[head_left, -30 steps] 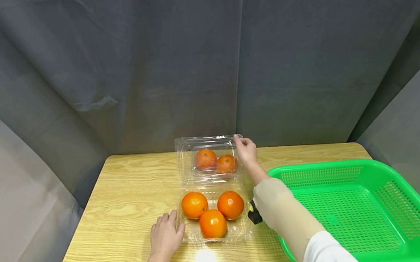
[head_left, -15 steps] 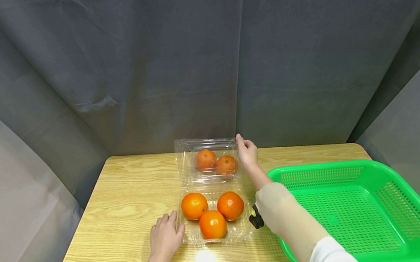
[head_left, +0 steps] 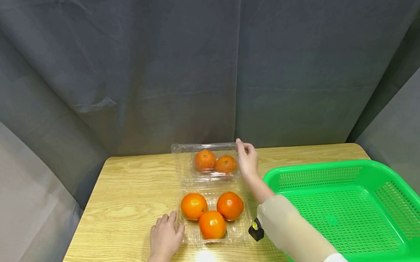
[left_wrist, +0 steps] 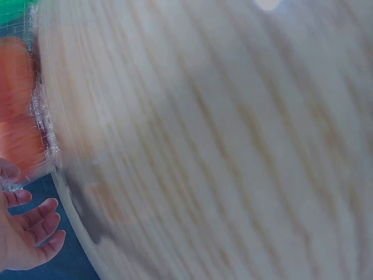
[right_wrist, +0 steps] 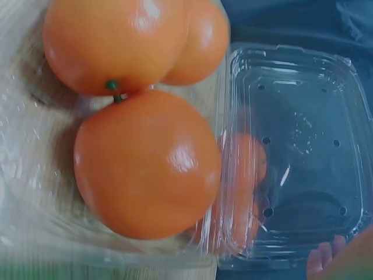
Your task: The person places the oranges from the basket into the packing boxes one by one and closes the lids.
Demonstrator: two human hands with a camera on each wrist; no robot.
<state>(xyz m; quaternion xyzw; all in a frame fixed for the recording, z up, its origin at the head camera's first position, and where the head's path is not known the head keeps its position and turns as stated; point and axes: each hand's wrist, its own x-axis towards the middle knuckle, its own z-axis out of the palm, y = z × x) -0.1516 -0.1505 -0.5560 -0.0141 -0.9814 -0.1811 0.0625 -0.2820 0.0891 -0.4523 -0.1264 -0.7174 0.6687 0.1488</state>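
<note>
A clear plastic clamshell container (head_left: 244, 230) lies on the table with three oranges (head_left: 212, 225) in its base. Its hinged lid (head_left: 184, 166) stands raised at the far side, and two more oranges (head_left: 205, 161) show through it. My right hand (head_left: 248, 161) pinches the lid's right edge near the top corner. In the right wrist view those fingertips (right_wrist: 325, 254) are at the lid (right_wrist: 303, 116). My left hand (head_left: 165, 238) rests beside the base's left edge, fingers relaxed and thumb toward it. The left wrist view shows this hand (left_wrist: 26, 233) with loosely bent fingers.
A large green plastic basket (head_left: 320, 167) stands on the right of the wooden table (head_left: 124, 205), under my right forearm. A small black object (head_left: 256, 230) shows by the right sleeve. Grey curtains (head_left: 145, 68) hang behind the table and at both sides.
My right hand and the lid's top edge have shifted slightly lower in the head view, and the lid's tilt has changed a little. My left hand and the three oranges stay in place.
</note>
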